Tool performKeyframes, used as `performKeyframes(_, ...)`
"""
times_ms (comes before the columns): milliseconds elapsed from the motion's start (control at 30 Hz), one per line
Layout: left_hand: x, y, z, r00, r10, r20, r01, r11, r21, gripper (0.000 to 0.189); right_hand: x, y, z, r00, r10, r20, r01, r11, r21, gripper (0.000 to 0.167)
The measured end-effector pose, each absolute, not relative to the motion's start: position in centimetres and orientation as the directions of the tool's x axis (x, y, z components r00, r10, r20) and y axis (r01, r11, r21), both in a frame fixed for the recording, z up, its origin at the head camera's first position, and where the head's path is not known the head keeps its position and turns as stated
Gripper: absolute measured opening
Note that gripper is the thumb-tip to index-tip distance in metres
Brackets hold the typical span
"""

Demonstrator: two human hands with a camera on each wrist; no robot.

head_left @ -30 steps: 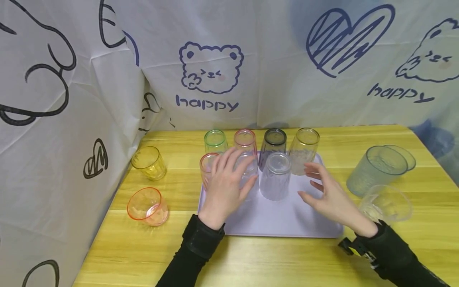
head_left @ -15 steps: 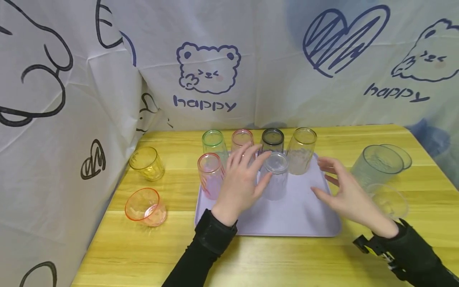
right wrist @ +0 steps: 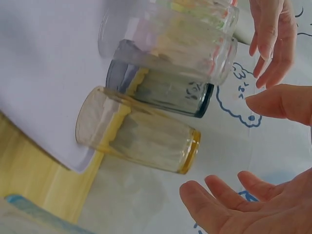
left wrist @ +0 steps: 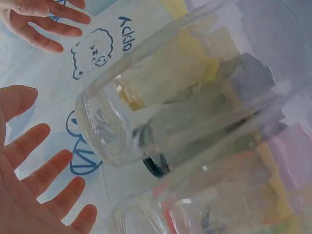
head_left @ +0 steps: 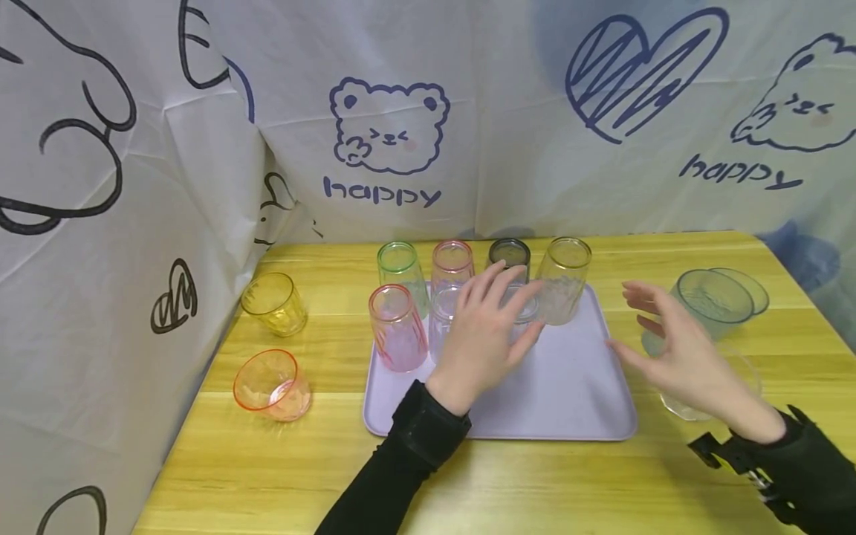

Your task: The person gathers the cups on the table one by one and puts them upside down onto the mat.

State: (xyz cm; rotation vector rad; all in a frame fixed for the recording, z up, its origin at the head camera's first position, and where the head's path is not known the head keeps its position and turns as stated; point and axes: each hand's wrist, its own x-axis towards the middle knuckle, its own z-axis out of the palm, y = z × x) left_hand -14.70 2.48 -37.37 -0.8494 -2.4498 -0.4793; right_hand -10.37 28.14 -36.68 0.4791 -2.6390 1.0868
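Note:
My left hand (head_left: 484, 331) hovers with spread fingers over the clear glasses in the front row of the lilac tray (head_left: 575, 401). It partly covers one clear glass (head_left: 443, 319), which stands upside down. In the left wrist view its fingers (left wrist: 51, 170) are apart from the nearest clear glass (left wrist: 185, 92). My right hand (head_left: 689, 357), thumb and fingers apart, is in the air right of the tray, overlapping the bluish glass (head_left: 715, 297) and a clear cup (head_left: 685, 409). In the right wrist view, nothing lies between thumb and fingers, and an amber-rimmed glass (right wrist: 141, 136) stands nearby.
Upturned glasses line the tray's back: green (head_left: 398, 260), pink-rimmed (head_left: 452, 260), dark (head_left: 508, 253) and amber-rimmed (head_left: 564, 286). A pink glass (head_left: 399, 331) stands front left. Left of the tray are a yellow cup (head_left: 277, 305) and an orange-rimmed cup (head_left: 274, 386). A printed cloth (head_left: 508, 148) hangs behind.
My left hand has moved right, from the pink glass across to the clear ones. My right hand has moved right, off the tray towards the bluish glass. The tray's glasses have stayed put.

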Motion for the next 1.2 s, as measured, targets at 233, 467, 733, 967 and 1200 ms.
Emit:
performKeyframes(233, -14.9, 4.1, -37.2, -0.675, 0.503, 0.540, 0.661, 0.738, 0.138, 0.042, -10.5, 29.4, -36.2, -0.911, -0.218, 0.350, -0.396, 0.702, -0.592, 0.078)
performKeyframes(467, -15.1, 6.1, -37.1, -0.679, 0.545, 0.493, 0.663, 0.743, 0.091, 0.042, -10.7, 30.6, -35.8, -0.907, -0.229, 0.353, -0.398, 0.738, -0.545, 0.079)
performKeyframes(733, -15.1, 8.1, -36.8, -0.669, 0.586, 0.458, 0.676, 0.736, 0.046, 0.045, -10.9, 31.8, -35.7, -0.897, -0.231, 0.376, -0.405, 0.772, -0.490, 0.084)
performKeyframes(967, -15.3, 9.7, -37.0, -0.673, 0.601, 0.431, 0.679, 0.733, 0.036, 0.047, -11.6, 34.0, -35.4, -0.901, -0.182, 0.395, -0.366, 0.808, -0.462, 0.088)
performKeyframes(1200, -15.6, 11.7, -37.3, -0.678, 0.625, 0.388, 0.701, 0.707, 0.086, 0.049, -12.8, 37.1, -34.7, -0.957, -0.060, 0.284, -0.186, 0.876, -0.445, 0.098)
